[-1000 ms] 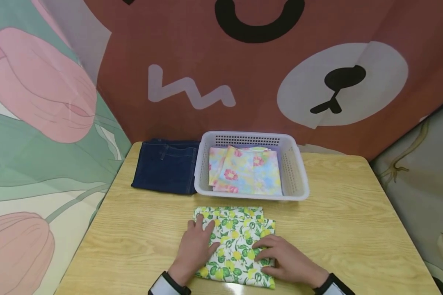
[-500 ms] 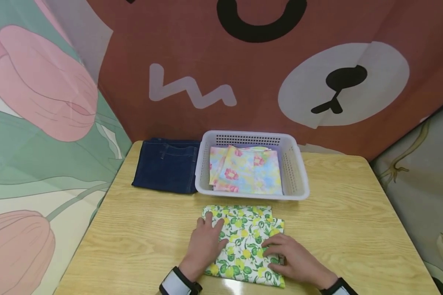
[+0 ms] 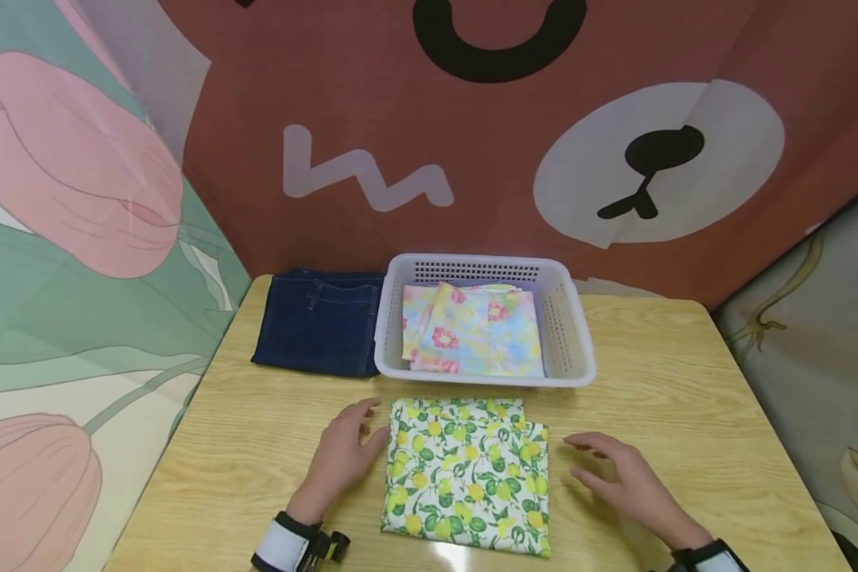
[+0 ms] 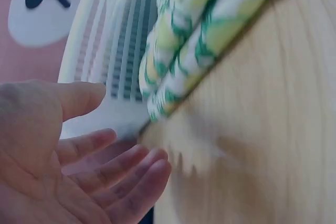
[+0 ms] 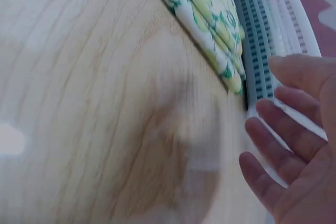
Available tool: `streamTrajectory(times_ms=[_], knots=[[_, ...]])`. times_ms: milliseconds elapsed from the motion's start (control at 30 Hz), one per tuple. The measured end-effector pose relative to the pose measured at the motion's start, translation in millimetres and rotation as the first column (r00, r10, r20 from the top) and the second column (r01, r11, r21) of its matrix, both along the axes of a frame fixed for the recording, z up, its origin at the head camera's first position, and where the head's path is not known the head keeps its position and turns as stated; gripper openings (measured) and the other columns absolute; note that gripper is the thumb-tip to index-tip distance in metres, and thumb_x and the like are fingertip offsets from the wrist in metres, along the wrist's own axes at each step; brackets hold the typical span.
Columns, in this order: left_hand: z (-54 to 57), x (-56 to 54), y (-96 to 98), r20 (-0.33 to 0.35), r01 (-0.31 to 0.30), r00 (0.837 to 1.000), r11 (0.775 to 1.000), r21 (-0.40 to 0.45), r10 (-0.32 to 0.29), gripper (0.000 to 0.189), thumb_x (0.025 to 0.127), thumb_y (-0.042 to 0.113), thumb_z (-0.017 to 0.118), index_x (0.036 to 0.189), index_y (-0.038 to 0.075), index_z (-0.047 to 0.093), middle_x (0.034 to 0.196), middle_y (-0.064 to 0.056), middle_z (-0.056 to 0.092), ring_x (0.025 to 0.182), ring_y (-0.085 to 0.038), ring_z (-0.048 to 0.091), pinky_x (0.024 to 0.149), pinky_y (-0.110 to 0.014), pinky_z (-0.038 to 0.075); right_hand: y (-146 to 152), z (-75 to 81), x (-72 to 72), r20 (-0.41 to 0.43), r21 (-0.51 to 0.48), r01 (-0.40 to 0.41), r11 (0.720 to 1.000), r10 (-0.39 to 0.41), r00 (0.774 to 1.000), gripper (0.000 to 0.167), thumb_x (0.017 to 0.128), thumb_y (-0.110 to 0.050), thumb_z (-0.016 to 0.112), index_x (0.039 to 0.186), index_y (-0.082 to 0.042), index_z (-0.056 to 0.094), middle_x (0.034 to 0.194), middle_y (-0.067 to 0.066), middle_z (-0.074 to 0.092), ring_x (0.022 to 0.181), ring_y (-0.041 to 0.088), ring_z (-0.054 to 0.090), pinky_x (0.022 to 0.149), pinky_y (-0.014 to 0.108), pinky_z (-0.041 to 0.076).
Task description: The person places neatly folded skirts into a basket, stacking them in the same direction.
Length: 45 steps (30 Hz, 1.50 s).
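A folded lemon-print cloth (image 3: 465, 477), white with yellow lemons and green leaves, lies flat on the wooden table in the head view. Just off its left edge is my left hand (image 3: 342, 449), fingers relaxed and holding nothing. My right hand (image 3: 625, 481) hovers to the right of the cloth, apart from it, with loosely bent fingers and nothing in them. Both wrist views show the cloth's thick folded layers from the side; the left hand (image 4: 100, 166) and the right hand (image 5: 294, 135) each have spread, bare fingers near it.
Behind the cloth stands a white plastic basket (image 3: 582, 357) holding folded pastel floral fabric (image 3: 482, 334). Folded dark blue jeans (image 3: 318, 326) lie against the basket's left side. The wooden table (image 3: 686, 397) ends at a wall hung with a brown bear-print curtain (image 3: 372, 79).
Both hands have lifted off the lemon-print cloth and moved outward, one to each side. Earlier they rested on it, and it shifted slightly right in view between the first two frames.
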<state>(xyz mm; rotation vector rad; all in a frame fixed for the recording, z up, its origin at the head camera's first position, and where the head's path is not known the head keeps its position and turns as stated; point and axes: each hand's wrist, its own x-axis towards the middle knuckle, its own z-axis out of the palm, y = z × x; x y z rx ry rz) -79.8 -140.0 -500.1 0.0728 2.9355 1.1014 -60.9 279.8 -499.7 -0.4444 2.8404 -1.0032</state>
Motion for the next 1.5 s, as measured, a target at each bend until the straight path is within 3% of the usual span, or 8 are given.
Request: streamTrajectory(times_ms=[167, 333, 433, 600, 900, 1067, 1200, 1500], knots=[[-9.3, -0.1, -22.0, 0.089, -0.064, 0.995, 0.987, 0.148, 0.051, 0.042, 0.092, 0.023, 0.07, 0.131, 0.009, 0.061, 0.113, -0.013, 0.07, 0.092, -0.02, 0.071, 0.081, -0.041, 0.058, 18.9, 0.7, 0.6, 0.223, -0.179, 0.078, 0.981, -0.037, 0.974, 0.05, 0.094, -0.021, 0.067, 0.137, -0.001, 0.052, 0.126, 0.017, 0.066, 0.105, 0.016, 0.068, 0.083, 0.026, 0.058], [-13.9, 2.6, -30.7, 0.233, -0.101, 0.972, 0.943, 0.318, 0.026, 0.041, 0.095, 0.023, 0.066, 0.132, 0.007, 0.059, 0.119, -0.014, 0.07, 0.105, -0.025, 0.069, 0.09, -0.04, 0.057, 22.9, 0.6, 4.4, 0.548, -0.42, 0.233, 0.877, 0.04, 0.836, 0.065, 0.102, -0.024, 0.054, 0.15, 0.01, 0.025, 0.147, 0.034, 0.043, 0.113, 0.004, 0.065, 0.093, 0.027, 0.056], [-13.2, 4.1, -32.3, 0.368, -0.146, 0.928, 0.849, 0.507, -0.06, 0.048, 0.098, 0.025, 0.062, 0.14, 0.003, 0.051, 0.132, -0.019, 0.063, 0.12, -0.028, 0.063, 0.1, -0.04, 0.054, 18.3, -0.9, 7.6, 0.654, -0.481, 0.328, 0.813, 0.084, 0.752, 0.071, 0.104, -0.029, 0.05, 0.153, 0.009, 0.016, 0.154, 0.03, 0.034, 0.12, 0.005, 0.062, 0.1, 0.03, 0.054], [-10.3, 5.8, -32.3, 0.513, -0.253, 0.833, 0.684, 0.684, -0.205, 0.062, 0.101, 0.032, 0.056, 0.146, -0.008, 0.038, 0.145, -0.025, 0.05, 0.13, -0.028, 0.057, 0.106, -0.037, 0.05, 10.8, -5.0, 12.4, 0.705, -0.582, 0.392, 0.713, 0.2, 0.681, 0.073, 0.106, -0.029, 0.044, 0.153, 0.012, 0.006, 0.155, 0.017, 0.041, 0.126, 0.006, 0.058, 0.106, 0.03, 0.05], [-20.7, -0.1, -9.7, 0.549, -0.262, 0.749, 0.593, 0.761, -0.373, 0.052, 0.101, 0.029, 0.056, 0.135, -0.01, 0.053, 0.123, -0.013, 0.068, 0.106, -0.014, 0.068, 0.093, -0.029, 0.057, -11.8, -12.6, 10.0, 0.739, -0.614, 0.479, 0.627, 0.244, 0.628, 0.075, 0.104, -0.026, 0.051, 0.152, 0.014, 0.01, 0.151, 0.016, 0.046, 0.125, 0.009, 0.058, 0.108, 0.034, 0.048], [-31.1, -2.2, 14.9, 0.486, -0.218, 0.691, 0.488, 0.845, -0.534, 0.048, 0.101, 0.024, 0.055, 0.141, -0.002, 0.049, 0.131, -0.016, 0.065, 0.115, -0.023, 0.067, 0.094, -0.035, 0.057, -34.8, -16.5, 1.8, 0.751, -0.635, 0.497, 0.591, 0.324, 0.575, 0.072, 0.104, -0.026, 0.05, 0.153, 0.01, 0.013, 0.152, 0.019, 0.044, 0.129, 0.018, 0.056, 0.109, 0.038, 0.047], [-35.4, -1.2, 26.8, 0.443, -0.205, 0.681, 0.428, 0.88, -0.583, 0.052, 0.101, 0.018, 0.054, 0.15, 0.006, 0.04, 0.139, -0.016, 0.059, 0.12, -0.027, 0.064, 0.098, -0.038, 0.055, -55.9, -20.0, -4.4, 0.759, -0.647, 0.531, 0.547, 0.397, 0.516, 0.069, 0.103, -0.023, 0.051, 0.156, 0.002, 0.014, 0.148, 0.014, 0.051, 0.13, 0.023, 0.057, 0.11, 0.041, 0.046], [-28.2, 4.7, 27.0, 0.409, -0.163, 0.692, 0.424, 0.891, -0.594, 0.062, 0.098, 0.009, 0.056, 0.154, 0.011, 0.03, 0.142, -0.017, 0.056, 0.121, -0.03, 0.063, 0.098, -0.038, 0.055, -68.9, -21.1, -5.3, 0.77, -0.631, 0.538, 0.559, 0.366, 0.524, 0.079, 0.098, -0.015, 0.057, 0.158, -0.006, 0.006, 0.151, 0.016, 0.046, 0.13, 0.028, 0.057, 0.111, 0.045, 0.045]])
